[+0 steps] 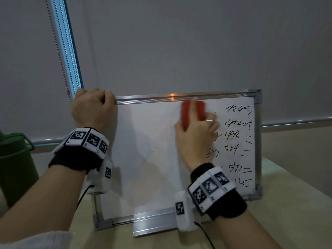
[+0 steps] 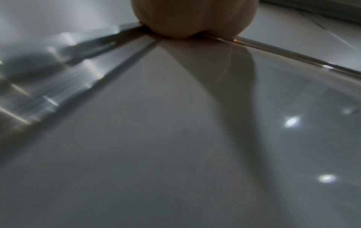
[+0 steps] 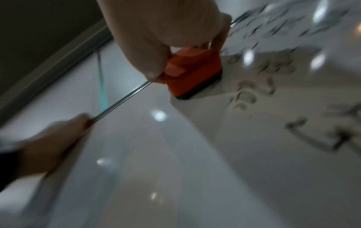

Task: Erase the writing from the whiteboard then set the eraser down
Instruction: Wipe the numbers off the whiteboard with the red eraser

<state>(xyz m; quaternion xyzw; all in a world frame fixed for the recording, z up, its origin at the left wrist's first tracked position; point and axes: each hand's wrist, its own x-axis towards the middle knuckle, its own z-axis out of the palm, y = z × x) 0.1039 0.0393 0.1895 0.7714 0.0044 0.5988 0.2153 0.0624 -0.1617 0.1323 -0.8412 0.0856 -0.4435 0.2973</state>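
Note:
A small metal-framed whiteboard (image 1: pixel 150 141) stands upright on the table, leaning toward the wall. Its left and middle parts are wiped white; black handwritten numbers (image 1: pixel 235 139) fill the right side. My left hand (image 1: pixel 93 106) grips the board's top left corner. My right hand (image 1: pixel 195 130) holds a red eraser (image 1: pixel 186 114) with a dark felt base (image 3: pixel 195 92) pressed against the board near the top edge, just left of the writing. In the right wrist view the eraser (image 3: pixel 191 72) sits flat on the board beside blurred writing (image 3: pixel 252 92).
A dark green container (image 1: pixel 14 169) with a handle stands at the left on the pale table (image 1: pixel 296 203). A grey roller blind (image 1: pixel 179 42) with a bead chain (image 1: pixel 59 51) hangs behind the board. A metal tray ledge (image 1: pixel 154 225) runs along the board's bottom.

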